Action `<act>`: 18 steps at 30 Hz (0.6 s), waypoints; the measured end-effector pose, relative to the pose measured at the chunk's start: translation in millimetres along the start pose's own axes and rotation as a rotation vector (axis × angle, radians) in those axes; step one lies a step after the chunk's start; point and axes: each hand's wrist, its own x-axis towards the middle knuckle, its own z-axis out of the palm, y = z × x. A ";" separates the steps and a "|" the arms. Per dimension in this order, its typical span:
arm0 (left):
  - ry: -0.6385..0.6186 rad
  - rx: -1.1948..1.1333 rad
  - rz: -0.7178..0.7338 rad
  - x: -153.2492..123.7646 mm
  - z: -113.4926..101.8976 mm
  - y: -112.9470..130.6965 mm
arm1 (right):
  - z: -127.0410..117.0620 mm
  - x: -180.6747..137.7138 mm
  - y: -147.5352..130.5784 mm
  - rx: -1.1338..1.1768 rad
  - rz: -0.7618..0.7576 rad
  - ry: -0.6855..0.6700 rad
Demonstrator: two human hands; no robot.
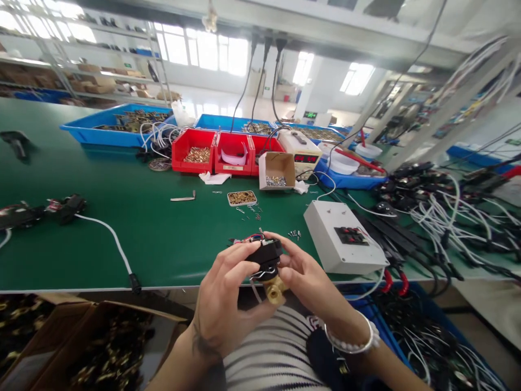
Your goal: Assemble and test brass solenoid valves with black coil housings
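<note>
Both hands hold a brass valve (275, 290) topped by a black actuator housing (266, 251), just past the table's front edge. My left hand (228, 296) has its fingers on the housing's left side and its thumb beneath the brass body. Closed around the other side, my right hand (311, 277) presses the housing and the brass fitting. A bent metal wire clip (262, 272) sits between housing and brass. Coloured wires and a green board show at the housing's top. Several small screws (294, 234) lie on the table just beyond my right hand.
On the green table (195, 239) stand red bins (193, 149), a cardboard box of small parts (277, 171), a tray of brass pieces (241, 198) and a grey switch box (345, 239). Cabled units (69, 209) lie left; cables pile up right. Open cartons (118, 347) stand below left.
</note>
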 end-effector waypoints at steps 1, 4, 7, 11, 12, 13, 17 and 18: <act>-0.014 0.003 0.014 0.5 1.0 0.8 | 3.3 -4.8 -4.0 0.040 0.002 0.015; -0.049 0.012 0.030 2.1 4.3 4.0 | 9.1 -11.0 -7.1 0.107 -0.030 0.094; -0.066 0.020 0.046 3.7 7.0 7.8 | 10.7 -12.7 -3.4 0.161 -0.057 0.133; -0.099 0.054 0.060 5.5 9.6 9.8 | 10.6 -15.4 2.3 0.227 -0.080 0.145; -0.111 0.061 0.062 6.2 10.1 9.8 | 10.1 -15.9 3.6 0.238 -0.087 0.150; -0.125 0.066 0.065 6.9 10.5 9.8 | 9.6 -16.2 5.0 0.248 -0.096 0.161; -0.184 0.080 0.067 5.1 9.8 10.3 | 9.5 -17.4 10.6 0.269 -0.112 0.211; -0.201 0.080 0.053 1.9 9.2 9.0 | 9.7 -17.8 12.6 0.270 -0.103 0.223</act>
